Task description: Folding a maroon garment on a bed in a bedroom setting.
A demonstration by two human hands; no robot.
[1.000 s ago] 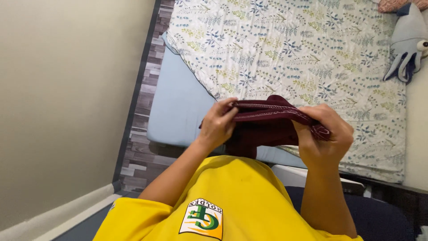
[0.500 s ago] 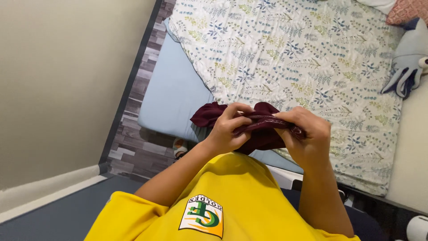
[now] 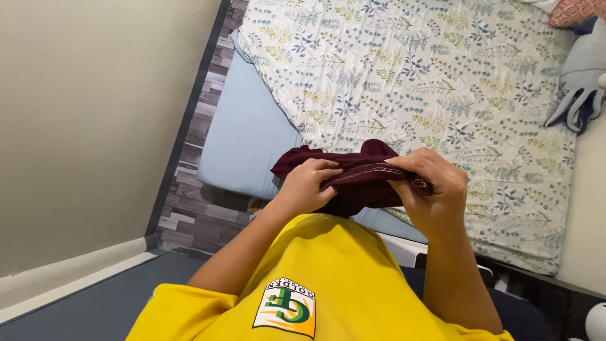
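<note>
Hands, left hand [image 3: 309, 186] and right hand [image 3: 429, 189], pinch soft, bunched maroon cloth [image 3: 353, 173].

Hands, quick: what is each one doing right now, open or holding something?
Left hand: closed, gripping the dark red garment by its stitched edge.
Right hand: closed, pinching the same garment's edge.

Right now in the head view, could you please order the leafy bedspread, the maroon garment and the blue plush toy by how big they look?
1. leafy bedspread, by far the largest
2. maroon garment
3. blue plush toy, though the frame edge cuts it off, so this last placing is unsure
</note>
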